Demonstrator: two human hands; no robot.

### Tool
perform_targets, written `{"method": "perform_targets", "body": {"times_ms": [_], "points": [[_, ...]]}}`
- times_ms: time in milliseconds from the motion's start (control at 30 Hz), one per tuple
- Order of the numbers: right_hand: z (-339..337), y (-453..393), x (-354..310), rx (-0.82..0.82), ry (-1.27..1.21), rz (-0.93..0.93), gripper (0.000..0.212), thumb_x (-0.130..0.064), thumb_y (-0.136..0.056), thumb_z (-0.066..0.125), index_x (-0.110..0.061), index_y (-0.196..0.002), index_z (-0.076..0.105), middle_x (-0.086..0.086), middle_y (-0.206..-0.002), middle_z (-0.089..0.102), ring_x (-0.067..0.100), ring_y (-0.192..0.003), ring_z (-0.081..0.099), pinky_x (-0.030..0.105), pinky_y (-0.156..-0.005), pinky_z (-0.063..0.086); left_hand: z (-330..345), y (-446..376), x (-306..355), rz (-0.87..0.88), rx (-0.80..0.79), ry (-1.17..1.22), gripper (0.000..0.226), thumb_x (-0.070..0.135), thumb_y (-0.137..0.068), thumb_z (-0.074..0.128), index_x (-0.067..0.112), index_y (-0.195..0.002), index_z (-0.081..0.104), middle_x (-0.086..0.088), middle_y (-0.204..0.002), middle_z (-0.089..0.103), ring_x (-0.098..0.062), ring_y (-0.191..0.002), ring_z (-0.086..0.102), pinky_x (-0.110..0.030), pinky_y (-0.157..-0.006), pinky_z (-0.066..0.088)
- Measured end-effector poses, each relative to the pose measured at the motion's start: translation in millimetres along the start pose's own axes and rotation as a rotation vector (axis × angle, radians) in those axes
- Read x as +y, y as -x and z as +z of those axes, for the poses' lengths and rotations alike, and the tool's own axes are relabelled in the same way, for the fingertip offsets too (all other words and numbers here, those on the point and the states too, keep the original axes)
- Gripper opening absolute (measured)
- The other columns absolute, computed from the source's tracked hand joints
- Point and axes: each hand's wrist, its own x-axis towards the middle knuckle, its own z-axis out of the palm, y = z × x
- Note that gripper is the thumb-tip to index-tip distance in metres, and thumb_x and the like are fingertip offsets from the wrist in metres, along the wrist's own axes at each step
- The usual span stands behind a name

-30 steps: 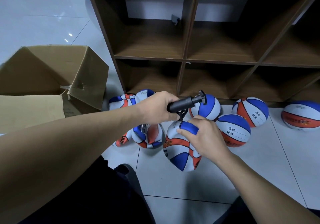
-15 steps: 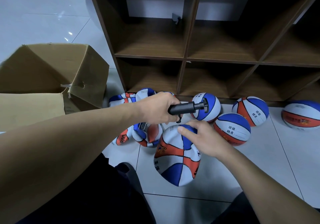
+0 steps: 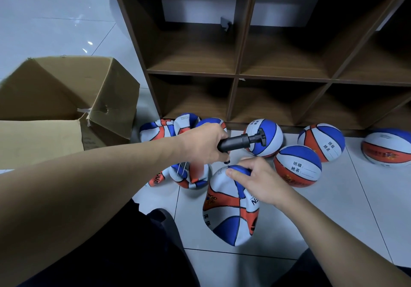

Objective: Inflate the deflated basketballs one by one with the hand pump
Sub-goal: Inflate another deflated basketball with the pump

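Note:
My left hand [image 3: 203, 143] grips the black hand pump [image 3: 241, 141], which lies nearly level with its T-handle to the right and its needle pointing down. My right hand [image 3: 259, 181] pinches the top of a crumpled, deflated red, white and blue basketball [image 3: 230, 209] just below the needle. The needle tip sits at the ball's top fold; whether it is inside the valve is hidden. Several more flat balls [image 3: 189, 175] lie under my left hand. Several round, inflated balls [image 3: 297, 166] rest to the right.
A brown wooden cubby shelf [image 3: 238, 75] stands behind the balls, its compartments bare. An open cardboard box [image 3: 66, 100] sits at the left on the white tiled floor [image 3: 333, 220]. My dark-trousered knees fill the bottom of the view.
The deflated ball has dropped lower and nearer to me. The pump has tipped from slanting upward to nearly level, and its needle has come down to the ball's top.

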Motion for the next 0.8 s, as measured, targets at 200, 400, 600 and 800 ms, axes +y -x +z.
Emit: {"method": "perform_targets", "body": {"times_ms": [200, 400, 600, 800], "points": [[7, 0, 3, 0.101, 0.18, -0.083, 0.049, -0.052, -0.096, 0.07, -0.016, -0.066, 0.056, -0.004, -0.078, 0.053, 0.016, -0.065, 0.055, 0.04, -0.065, 0.05, 8, 4, -1, -0.075, 0.017, 0.066, 0.019, 0.025, -0.092, 0.082, 0.017, -0.082, 0.067, 0.004, -0.062, 0.064, -0.006, -0.049, 0.063, -0.014, -0.047, 0.04], [8, -1, 3, 0.146, 0.222, -0.138, 0.048, -0.049, -0.098, 0.071, -0.015, -0.066, 0.057, -0.003, -0.076, 0.052, 0.018, -0.065, 0.053, 0.04, -0.061, 0.048, 10, 9, 4, -0.083, 0.007, 0.123, 0.02, 0.022, -0.092, 0.082, 0.011, -0.085, 0.066, -0.004, -0.062, 0.07, -0.011, -0.049, 0.067, -0.025, -0.052, 0.05], [3, -3, 1, 0.129, 0.279, -0.192, 0.044, -0.054, -0.096, 0.071, -0.019, -0.071, 0.064, -0.005, -0.079, 0.055, 0.014, -0.073, 0.057, 0.034, -0.066, 0.049, 7, 10, 4, -0.09, -0.038, 0.161, 0.015, 0.019, -0.095, 0.08, 0.008, -0.09, 0.071, -0.003, -0.065, 0.075, -0.013, -0.055, 0.073, -0.022, -0.054, 0.052], [-7, -8, 27, 0.006, 0.391, -0.162, 0.048, -0.064, -0.09, 0.073, -0.022, -0.072, 0.058, -0.006, -0.087, 0.058, 0.014, -0.078, 0.059, 0.043, -0.073, 0.055, 20, 8, -2, -0.064, -0.191, 0.07, 0.012, 0.02, -0.1, 0.072, 0.008, -0.101, 0.07, -0.002, -0.073, 0.078, -0.009, -0.057, 0.073, -0.029, -0.061, 0.061]]}}
